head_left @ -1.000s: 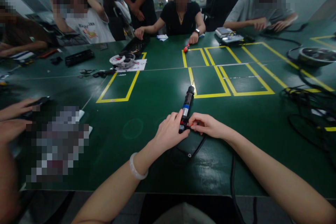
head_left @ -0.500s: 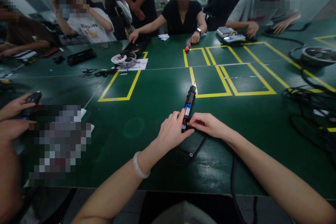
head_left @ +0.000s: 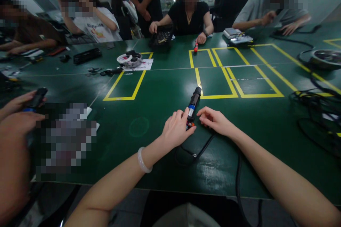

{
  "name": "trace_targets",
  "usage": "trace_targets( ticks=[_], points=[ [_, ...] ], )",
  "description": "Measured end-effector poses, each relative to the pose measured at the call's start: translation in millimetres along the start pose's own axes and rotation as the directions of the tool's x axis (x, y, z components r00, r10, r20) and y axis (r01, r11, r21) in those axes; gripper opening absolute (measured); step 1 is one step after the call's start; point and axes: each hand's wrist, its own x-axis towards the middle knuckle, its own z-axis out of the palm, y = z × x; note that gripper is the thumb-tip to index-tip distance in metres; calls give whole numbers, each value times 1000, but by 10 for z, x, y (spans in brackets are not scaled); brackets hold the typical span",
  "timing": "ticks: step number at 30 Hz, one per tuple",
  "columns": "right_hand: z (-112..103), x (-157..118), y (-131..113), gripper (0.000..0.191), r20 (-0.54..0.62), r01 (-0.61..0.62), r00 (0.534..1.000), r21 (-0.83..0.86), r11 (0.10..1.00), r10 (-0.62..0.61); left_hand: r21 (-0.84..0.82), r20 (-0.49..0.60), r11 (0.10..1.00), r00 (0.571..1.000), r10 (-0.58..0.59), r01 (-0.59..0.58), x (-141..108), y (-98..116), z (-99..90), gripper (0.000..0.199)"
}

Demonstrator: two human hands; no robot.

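A slim cylindrical tool, seemingly an electric screwdriver, lies aslant on the green table. It has a black nose with a thin tip, a blue band and a silver section; small red and orange parts show at its near end. My left hand is closed over the tool's near half, hiding part of it. Just right of the tool, apart from it, my right hand rests with loosely bent fingers and nothing visible in them. A black cable with a small ring loops below my hands.
Yellow tape rectangles mark the table ahead. Black cables lie in a tangle at the right, by a round metal-rimmed object. At the left a co-worker's hands hold a similar black and blue tool. Other people sit across the table.
My right hand has let go of the tool's near end and drawn slightly back to the right. Across the table, a person has lifted a black bag-like item.
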Motion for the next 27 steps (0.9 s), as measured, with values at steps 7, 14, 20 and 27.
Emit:
trace_targets(
  ticks=[7, 14, 20, 27],
  points=[
    [-111, 34, 120, 24, -148, -114, 979, 156, 981, 137, 28, 61, 998, 997, -56, 54, -95, -511, -115, 70],
    [-87, 42, 87, 21, -138, -127, 979, 151, 980, 148, -23, 108, 953, 948, -299, 303, -104, -1485, -112, 74],
    [-90, 43, 90, 23, -132, -141, 978, 165, 976, 163, -29, 70, 890, 889, -453, 456, -42, -2304, -46, 74],
    [-80, 50, 112, 24, -118, -133, 981, 169, 977, 154, 76, -29, 800, 803, -595, 595, 34, -2812, -70, 61]
  ],
)
